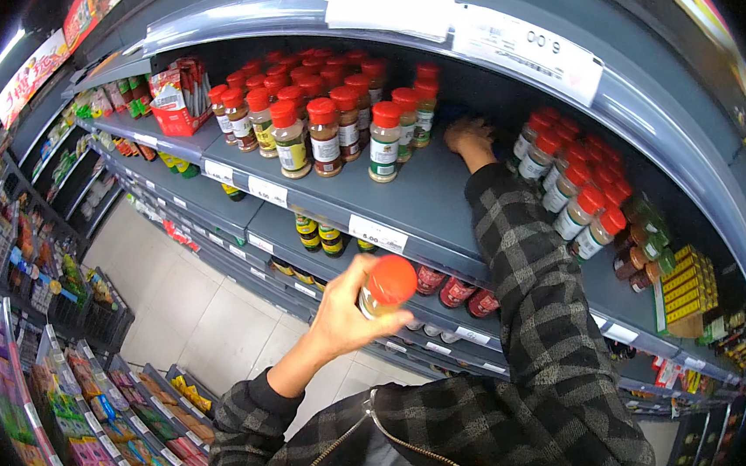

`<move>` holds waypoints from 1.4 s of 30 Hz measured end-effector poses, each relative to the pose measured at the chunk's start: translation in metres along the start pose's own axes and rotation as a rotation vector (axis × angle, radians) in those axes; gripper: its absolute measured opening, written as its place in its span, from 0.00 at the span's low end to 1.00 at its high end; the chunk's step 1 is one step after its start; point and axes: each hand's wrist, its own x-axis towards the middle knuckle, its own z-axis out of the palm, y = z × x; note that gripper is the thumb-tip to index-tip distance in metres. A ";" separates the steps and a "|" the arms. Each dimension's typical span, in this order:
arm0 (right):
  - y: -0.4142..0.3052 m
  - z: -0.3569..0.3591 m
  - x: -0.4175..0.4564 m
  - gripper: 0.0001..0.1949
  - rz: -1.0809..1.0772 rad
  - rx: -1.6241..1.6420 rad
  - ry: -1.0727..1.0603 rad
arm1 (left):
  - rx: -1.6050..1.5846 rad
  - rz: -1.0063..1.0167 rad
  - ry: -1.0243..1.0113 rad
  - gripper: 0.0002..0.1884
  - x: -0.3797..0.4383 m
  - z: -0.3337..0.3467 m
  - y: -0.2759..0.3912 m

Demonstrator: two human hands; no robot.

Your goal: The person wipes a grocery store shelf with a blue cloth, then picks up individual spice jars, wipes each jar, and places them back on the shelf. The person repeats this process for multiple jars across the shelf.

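My left hand is closed around a spice jar with a red cap, held in front of the shelf edge. My right hand reaches deep onto the grey metal shelf, beside a dark blue thing at the back; its fingers are partly hidden and I cannot tell whether they grip anything. Left of it stand rows of red-capped spice jars, the closest a jar with a green and white label. On the right, more red-capped jars appear tilted through the lens.
A red carton of sachets stands at the shelf's left. Stacked yellow boxes are at the right. A price-tag rail of the shelf above curves overhead. Lower shelves hold jars with red labels. Racks of packaged goods stand at lower left.
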 end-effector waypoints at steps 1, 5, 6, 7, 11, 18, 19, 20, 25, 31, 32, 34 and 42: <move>0.002 0.000 -0.010 0.29 0.003 -0.023 -0.017 | -0.062 -0.009 0.052 0.33 0.006 0.004 0.005; 0.004 0.002 -0.066 0.31 -0.051 -0.027 -0.003 | -0.182 0.118 0.176 0.29 0.038 0.024 0.003; 0.002 -0.001 -0.085 0.31 -0.077 -0.024 -0.006 | -0.212 0.118 0.181 0.30 0.044 0.028 0.002; 0.003 -0.001 -0.103 0.31 -0.103 -0.021 -0.005 | -0.242 0.121 0.185 0.30 0.050 0.032 0.000; 0.025 -0.001 -0.157 0.26 -0.326 0.026 -0.023 | -0.391 0.165 0.181 0.30 0.083 0.046 0.002; 0.111 -0.061 -0.218 0.19 -0.768 0.213 -0.044 | -0.244 0.092 0.130 0.23 0.133 0.049 0.019; 0.122 -0.069 -0.225 0.19 -0.811 0.294 -0.057 | -0.236 0.063 0.110 0.22 0.140 0.048 0.023; 0.135 -0.069 -0.235 0.19 -0.764 0.377 0.084 | -0.389 0.047 0.128 0.21 0.151 0.050 0.024; 0.198 -0.074 -0.321 0.17 -0.625 0.650 0.236 | -0.004 0.311 0.263 0.26 0.229 0.075 0.001; 0.228 -0.065 -0.378 0.15 -0.608 0.774 0.002 | 0.358 0.267 0.323 0.24 0.301 0.112 -0.036; 0.229 -0.062 -0.381 0.15 -0.621 0.784 0.006 | 0.442 0.193 0.343 0.25 0.310 0.112 -0.045; 0.237 -0.052 -0.383 0.15 -0.609 0.784 0.007 | 0.568 0.107 0.334 0.29 0.325 0.122 -0.053; 0.255 -0.039 -0.389 0.17 -0.602 0.829 -0.138 | 0.517 -0.015 0.332 0.30 0.360 0.121 -0.103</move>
